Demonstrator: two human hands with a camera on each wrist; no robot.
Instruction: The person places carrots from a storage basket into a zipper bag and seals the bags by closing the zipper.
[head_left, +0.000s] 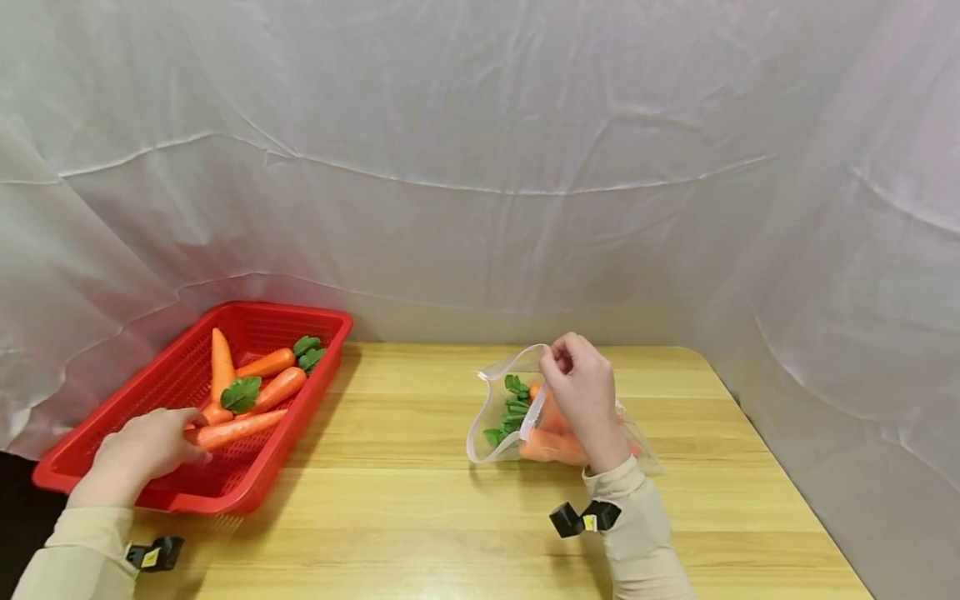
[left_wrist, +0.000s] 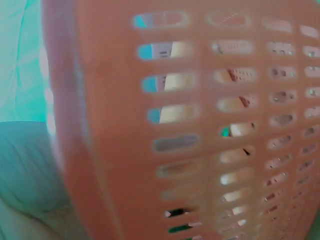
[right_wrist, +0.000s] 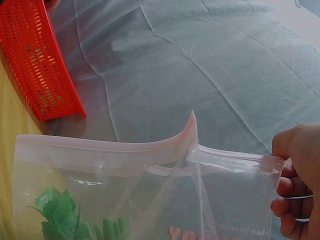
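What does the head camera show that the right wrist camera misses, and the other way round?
Only the head view shows the left hand on a carrot in the red basket, the carrots themselves and the wooden table. Only the right wrist view shows the zip strip of the clear bag close up, parted. Both show the right hand pinching the bag's rim, green leaves inside, the basket and the white cloth backdrop.
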